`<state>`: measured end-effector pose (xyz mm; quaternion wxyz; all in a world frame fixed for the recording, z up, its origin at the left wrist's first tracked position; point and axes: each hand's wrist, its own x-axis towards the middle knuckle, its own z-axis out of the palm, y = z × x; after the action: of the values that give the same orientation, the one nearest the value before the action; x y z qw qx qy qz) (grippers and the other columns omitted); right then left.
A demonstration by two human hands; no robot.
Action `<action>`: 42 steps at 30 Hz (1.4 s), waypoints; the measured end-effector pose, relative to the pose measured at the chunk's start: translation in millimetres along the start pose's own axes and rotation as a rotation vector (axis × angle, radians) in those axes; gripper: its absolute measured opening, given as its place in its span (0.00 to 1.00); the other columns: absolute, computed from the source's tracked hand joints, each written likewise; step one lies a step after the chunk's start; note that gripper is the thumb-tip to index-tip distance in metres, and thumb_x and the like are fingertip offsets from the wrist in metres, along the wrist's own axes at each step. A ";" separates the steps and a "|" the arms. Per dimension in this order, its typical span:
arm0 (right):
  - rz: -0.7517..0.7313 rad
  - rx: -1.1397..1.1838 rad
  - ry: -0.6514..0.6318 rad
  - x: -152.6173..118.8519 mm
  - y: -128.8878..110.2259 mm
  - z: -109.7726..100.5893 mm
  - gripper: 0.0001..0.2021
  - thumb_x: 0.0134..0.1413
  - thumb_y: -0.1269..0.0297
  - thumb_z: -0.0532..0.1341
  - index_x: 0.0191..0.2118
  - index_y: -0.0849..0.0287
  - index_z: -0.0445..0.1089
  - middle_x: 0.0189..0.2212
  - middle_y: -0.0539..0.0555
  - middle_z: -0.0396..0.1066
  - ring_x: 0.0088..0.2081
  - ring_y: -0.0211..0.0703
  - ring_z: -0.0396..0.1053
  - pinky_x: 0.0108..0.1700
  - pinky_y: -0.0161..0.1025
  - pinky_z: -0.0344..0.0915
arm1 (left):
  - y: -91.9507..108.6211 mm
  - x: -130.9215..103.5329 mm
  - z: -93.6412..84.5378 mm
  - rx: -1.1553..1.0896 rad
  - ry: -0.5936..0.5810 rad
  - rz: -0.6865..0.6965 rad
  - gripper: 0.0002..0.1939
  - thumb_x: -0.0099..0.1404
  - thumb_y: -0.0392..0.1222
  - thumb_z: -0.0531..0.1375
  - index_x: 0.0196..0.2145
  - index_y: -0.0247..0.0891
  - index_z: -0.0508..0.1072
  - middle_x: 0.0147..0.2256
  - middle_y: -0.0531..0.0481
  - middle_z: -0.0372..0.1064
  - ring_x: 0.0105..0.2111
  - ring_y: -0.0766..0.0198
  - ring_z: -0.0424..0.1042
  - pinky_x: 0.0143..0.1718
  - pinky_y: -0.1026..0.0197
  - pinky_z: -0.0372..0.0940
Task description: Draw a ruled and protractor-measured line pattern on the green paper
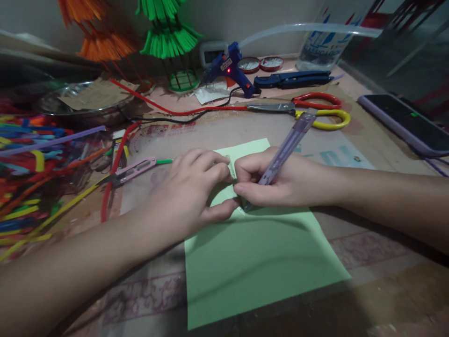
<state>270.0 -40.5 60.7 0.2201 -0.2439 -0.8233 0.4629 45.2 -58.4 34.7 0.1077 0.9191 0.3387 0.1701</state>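
Note:
A light green sheet of paper (259, 262) lies on the table. My right hand (277, 180) is closed round a purple pen (287, 147), which leans up and to the right. The pen's tip is hidden by the fingers. On the paper's upper part, my left hand (199, 187) rests with its thumb and fingers apart. A small clear strip (230, 166), perhaps a ruler, lies between the two hands, with the left fingertips touching it. What the strip is cannot be made out fully.
Scissors (322, 110), a blue glue gun (233, 70) with a red light, and a blue tool (293, 79) lie behind. A phone (407, 121) is at right. Pipe cleaners (31, 173) and small snips (135, 172) are left. Green (171, 40) and orange crafts (101, 44) stand behind.

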 end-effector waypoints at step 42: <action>0.290 -0.152 0.426 19.3 18.7 -19.7 0.07 0.54 0.65 0.62 0.28 0.55 0.63 0.20 0.45 0.65 0.21 0.34 0.58 0.22 0.32 0.53 | 11.5 -2.4 -2.2 0.146 0.038 0.017 0.14 0.75 0.44 0.54 0.43 0.42 0.80 0.55 0.44 0.79 0.55 0.41 0.74 0.57 0.34 0.61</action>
<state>270.2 -7.5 56.4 0.3009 -0.4669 -0.7473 0.3649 49.4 -68.5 39.8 0.0325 0.9239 0.3443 0.1636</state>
